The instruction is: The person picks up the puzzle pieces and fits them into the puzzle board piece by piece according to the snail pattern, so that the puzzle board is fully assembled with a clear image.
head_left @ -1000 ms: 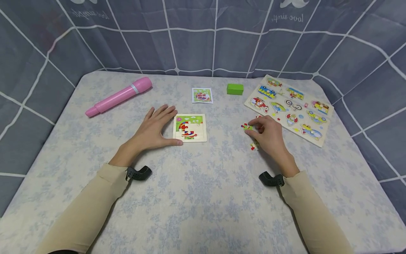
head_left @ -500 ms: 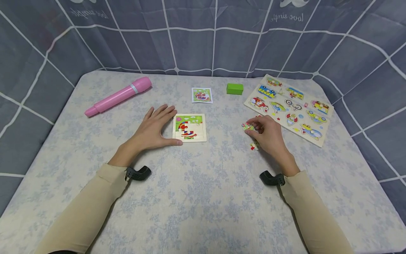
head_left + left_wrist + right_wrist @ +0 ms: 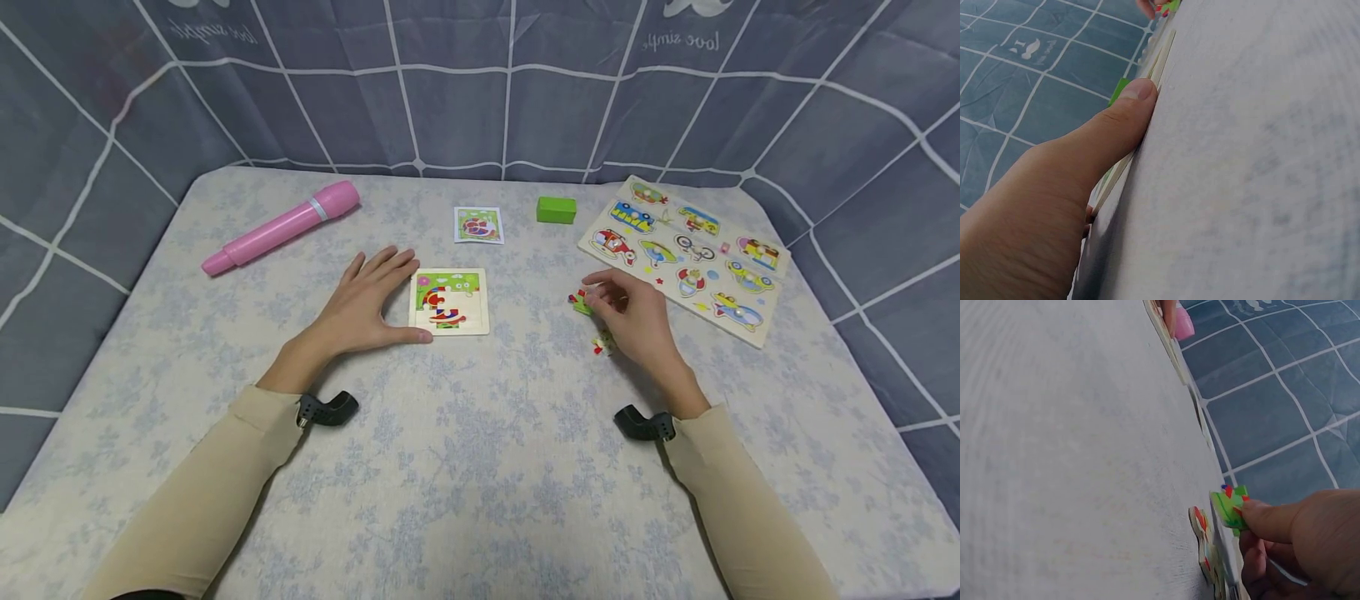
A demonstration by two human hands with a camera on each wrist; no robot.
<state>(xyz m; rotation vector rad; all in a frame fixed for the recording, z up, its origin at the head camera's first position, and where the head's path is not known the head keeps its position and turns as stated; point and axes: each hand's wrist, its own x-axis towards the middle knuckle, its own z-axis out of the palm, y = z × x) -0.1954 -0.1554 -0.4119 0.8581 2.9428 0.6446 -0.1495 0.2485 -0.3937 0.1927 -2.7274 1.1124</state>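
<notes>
Spread flat at the left side of a small square jigsaw board [image 3: 485, 312], my left hand [image 3: 358, 310] has its thumb along the near edge; the left wrist view shows that thumb [image 3: 1125, 112] against the wooden edge. Some pieces of a colourful picture lie in the board, beside a bare patch. My right hand [image 3: 636, 318] pinches a green and red puzzle piece [image 3: 1230, 507] between thumb and fingertips, tilted up off the tablecloth. Just under this hand lie loose puzzle pieces [image 3: 601, 343], partly hidden by it.
A picture card [image 3: 478, 226] lies behind the board, with a green block [image 3: 556, 210] to its right. At the back right is a wooden vehicle puzzle board [image 3: 682, 258]. A pink, microphone-shaped object [image 3: 281, 229] lies at the back left. A grey checked curtain [image 3: 465, 108] borders the table.
The puzzle piece has turned and tilted between my right fingertips, and those fingers have shifted slightly. My left hand and the jigsaw board have stayed where they were.
</notes>
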